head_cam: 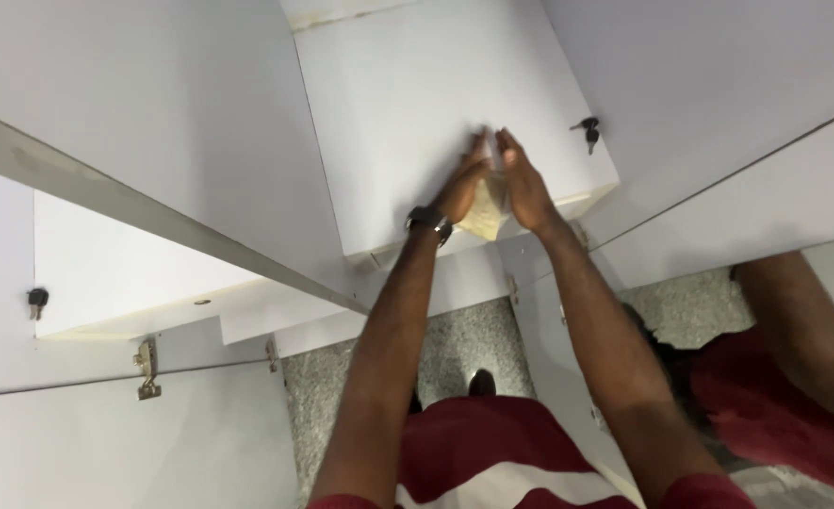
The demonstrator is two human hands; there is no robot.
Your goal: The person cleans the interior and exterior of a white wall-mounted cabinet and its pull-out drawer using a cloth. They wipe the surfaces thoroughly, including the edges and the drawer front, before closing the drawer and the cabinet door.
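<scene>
Both my arms reach out to a white cabinet door (408, 104). My left hand (462, 184), with a dark watch on its wrist, and my right hand (523, 184) are held close together with the fingers stretched out. Between the palms they hold a small tan, crumpled piece (488, 212) against the door's lower edge. Blur hides what the piece is made of. A key (588, 129) hangs in the lock just to the right of my right hand.
White cabinet panels surround the door. Another open door at the left has a key (37, 300) in it, and a brass hinge (146, 368) below. A speckled grey floor (464, 339) shows underneath. Another person's arm (799, 320) and red garment are at the right.
</scene>
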